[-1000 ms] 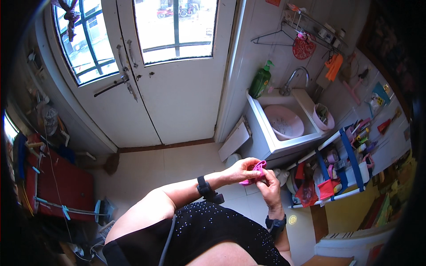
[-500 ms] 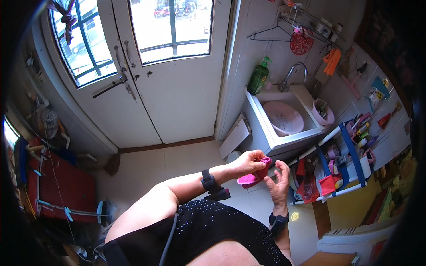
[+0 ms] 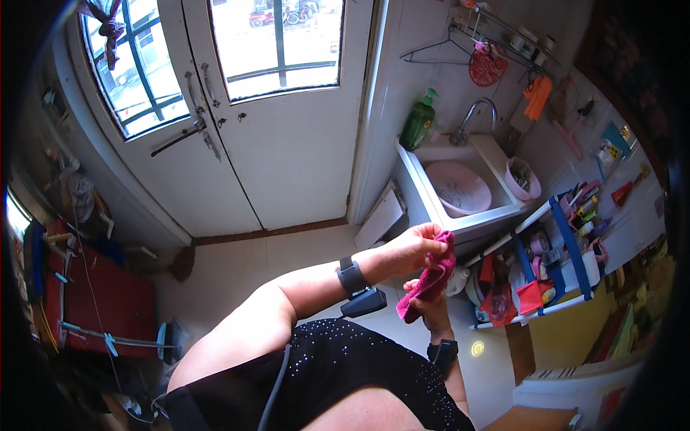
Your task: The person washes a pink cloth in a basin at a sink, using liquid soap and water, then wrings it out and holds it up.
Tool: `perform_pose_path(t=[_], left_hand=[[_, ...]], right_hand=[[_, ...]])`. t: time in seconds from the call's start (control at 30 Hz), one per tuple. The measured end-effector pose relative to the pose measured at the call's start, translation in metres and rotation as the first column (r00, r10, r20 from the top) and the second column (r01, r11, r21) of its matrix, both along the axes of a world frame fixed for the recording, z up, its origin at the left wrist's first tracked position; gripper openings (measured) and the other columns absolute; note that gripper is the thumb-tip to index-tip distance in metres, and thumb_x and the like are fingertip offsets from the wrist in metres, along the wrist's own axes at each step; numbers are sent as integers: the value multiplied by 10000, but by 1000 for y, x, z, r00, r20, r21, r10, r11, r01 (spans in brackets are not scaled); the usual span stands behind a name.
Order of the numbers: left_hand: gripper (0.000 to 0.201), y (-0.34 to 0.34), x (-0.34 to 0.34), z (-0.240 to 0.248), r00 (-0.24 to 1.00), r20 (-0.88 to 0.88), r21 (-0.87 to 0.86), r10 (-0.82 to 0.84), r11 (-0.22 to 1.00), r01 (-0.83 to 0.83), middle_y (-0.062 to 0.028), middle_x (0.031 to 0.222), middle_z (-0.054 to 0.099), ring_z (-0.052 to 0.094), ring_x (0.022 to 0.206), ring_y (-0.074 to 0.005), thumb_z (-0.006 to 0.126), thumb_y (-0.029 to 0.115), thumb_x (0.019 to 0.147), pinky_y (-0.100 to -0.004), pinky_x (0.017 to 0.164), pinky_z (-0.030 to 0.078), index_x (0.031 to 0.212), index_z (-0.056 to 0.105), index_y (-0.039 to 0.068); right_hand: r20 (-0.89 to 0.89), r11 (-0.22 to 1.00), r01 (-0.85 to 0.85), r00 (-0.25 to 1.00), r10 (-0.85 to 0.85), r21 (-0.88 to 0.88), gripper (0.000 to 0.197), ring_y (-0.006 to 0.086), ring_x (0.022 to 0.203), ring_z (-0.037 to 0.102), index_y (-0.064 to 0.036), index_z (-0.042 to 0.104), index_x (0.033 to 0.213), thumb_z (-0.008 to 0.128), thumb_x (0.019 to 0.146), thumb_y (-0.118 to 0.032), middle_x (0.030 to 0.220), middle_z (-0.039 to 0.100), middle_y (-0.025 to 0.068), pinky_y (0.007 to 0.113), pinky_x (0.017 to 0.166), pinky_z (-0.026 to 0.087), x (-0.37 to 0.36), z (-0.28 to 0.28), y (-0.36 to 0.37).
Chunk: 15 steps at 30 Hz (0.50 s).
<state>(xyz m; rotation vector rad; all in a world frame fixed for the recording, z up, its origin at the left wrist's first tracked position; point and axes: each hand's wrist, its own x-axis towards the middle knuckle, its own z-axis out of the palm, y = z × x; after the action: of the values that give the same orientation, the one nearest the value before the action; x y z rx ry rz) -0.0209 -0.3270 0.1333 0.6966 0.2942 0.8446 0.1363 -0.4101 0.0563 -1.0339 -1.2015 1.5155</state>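
Observation:
A small magenta cloth (image 3: 435, 277), fuzzy-looking and folded into a narrow strip, hangs slantwise between my hands, in front of the sink cabinet. My left hand (image 3: 411, 250) pinches its upper end between thumb and fingers. Lower down, my right hand (image 3: 431, 310) closes round the cloth's lower part from behind; the cloth covers much of that palm and some of the fingers. Each wrist carries a black strapped device.
Beyond my hands stands a white sink (image 3: 425, 188) holding a pink basin (image 3: 480, 192). A green pump bottle (image 3: 418, 122) is by the faucet (image 3: 477, 115). At right is a blue-and-white rack (image 3: 571, 244) with several items. White double doors (image 3: 295, 158) stand ahead.
My right hand has moved left and down from beside the cloth to grip it. My left hand has shifted slightly right and up, and the cloth now hangs longer.

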Motion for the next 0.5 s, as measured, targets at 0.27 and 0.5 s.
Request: perform_pose_path(t=[0.27,0.5], left_hand=[[226,16,9,-17,965,-87,-19,246,969,-248,-53,871,576,601,797,-173,640,21,786,-328,726,524,946,487,66],[242,18,20,-28,884,-260,290,388,905,-312,-47,897,579,582,816,-145,619,10,802,-306,740,508,1010,500,44]], right_hand=[[-504,893,-393,829,242,-218,698,211,756,615,-19,410,1217,778,669,-245,865,594,96,424,709,534,13,-6,-11],[-614,820,-409,784,92,-399,740,180,691,596,-33,427,1214,727,682,-451,804,596,70,447,716,534,16,-8,-12]])
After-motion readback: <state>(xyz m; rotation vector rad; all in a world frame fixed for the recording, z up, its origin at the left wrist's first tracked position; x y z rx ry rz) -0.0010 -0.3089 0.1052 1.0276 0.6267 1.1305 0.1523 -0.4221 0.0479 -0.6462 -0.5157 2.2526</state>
